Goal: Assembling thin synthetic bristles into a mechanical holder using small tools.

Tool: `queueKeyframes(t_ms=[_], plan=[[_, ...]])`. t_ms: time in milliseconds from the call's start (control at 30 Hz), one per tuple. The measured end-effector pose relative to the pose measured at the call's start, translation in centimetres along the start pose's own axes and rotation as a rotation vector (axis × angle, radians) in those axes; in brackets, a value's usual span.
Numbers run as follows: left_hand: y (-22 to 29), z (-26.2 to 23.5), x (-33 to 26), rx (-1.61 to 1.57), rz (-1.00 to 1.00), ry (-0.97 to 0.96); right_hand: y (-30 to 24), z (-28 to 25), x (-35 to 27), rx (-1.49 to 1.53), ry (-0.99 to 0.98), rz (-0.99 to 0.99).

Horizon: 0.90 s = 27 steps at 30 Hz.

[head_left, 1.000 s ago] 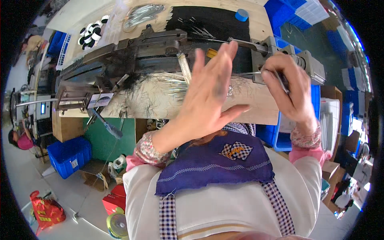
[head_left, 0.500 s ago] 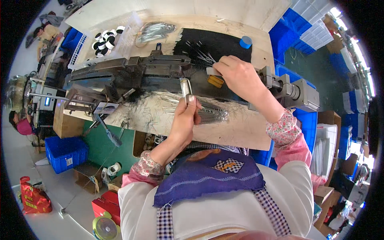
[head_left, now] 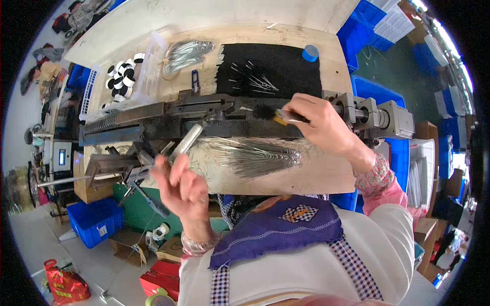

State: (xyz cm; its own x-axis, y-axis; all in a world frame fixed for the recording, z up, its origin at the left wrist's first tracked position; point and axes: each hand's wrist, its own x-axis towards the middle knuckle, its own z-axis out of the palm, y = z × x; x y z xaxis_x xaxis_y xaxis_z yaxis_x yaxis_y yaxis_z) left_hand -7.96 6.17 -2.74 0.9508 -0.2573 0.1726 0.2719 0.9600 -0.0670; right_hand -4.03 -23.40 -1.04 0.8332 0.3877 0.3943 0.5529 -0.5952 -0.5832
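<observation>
Head view: right fingers (head_left: 300,106) hold a brush (head_left: 279,117).

Pale wood counter (head_left: 329,176) w/ upright cream board (head_left: 214,15) along its back edge. Past the back R cnr: stacked blue crates (head_left: 362,20), white crates (head_left: 390,24) next to them, then dk green floor (head_left: 382,66). Big blue bin (head_left: 397,158) just off the R edge. Below the front L cnr: blue tub (head_left: 97,222), open cardboard box (head_left: 125,246) & red box (head_left: 159,285) on lt grey floor (head_left: 107,265); red bag (head_left: 66,286) farther out. Bright wht strip (head_left: 437,28) up far R, windows or lamps, can't tell, v. blurred.
</observation>
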Motion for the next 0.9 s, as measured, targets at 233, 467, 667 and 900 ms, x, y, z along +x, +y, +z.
queueKeyframes(t_ms=[233, 467, 667, 900], plan=[[-6.4, 1.7, 6.8, 1.256, -0.134, 0.117, -1.8, -0.7, 0.8, 1.189, 0.208, 0.590], [-11.1, 1.2, 11.8, 1.056, -0.220, 0.004, -1.6, -0.4, -0.7, 1.273, 0.218, 0.491], [-10.7, 1.0, 10.5, 1.126, -0.205, 0.019, -2.6, 0.0, -0.7, 1.233, 0.205, 0.487], [-6.8, -1.5, 3.7, 1.451, 0.012, 0.058, -1.6, -1.2, 2.1, 0.470, 0.060, 0.451]])
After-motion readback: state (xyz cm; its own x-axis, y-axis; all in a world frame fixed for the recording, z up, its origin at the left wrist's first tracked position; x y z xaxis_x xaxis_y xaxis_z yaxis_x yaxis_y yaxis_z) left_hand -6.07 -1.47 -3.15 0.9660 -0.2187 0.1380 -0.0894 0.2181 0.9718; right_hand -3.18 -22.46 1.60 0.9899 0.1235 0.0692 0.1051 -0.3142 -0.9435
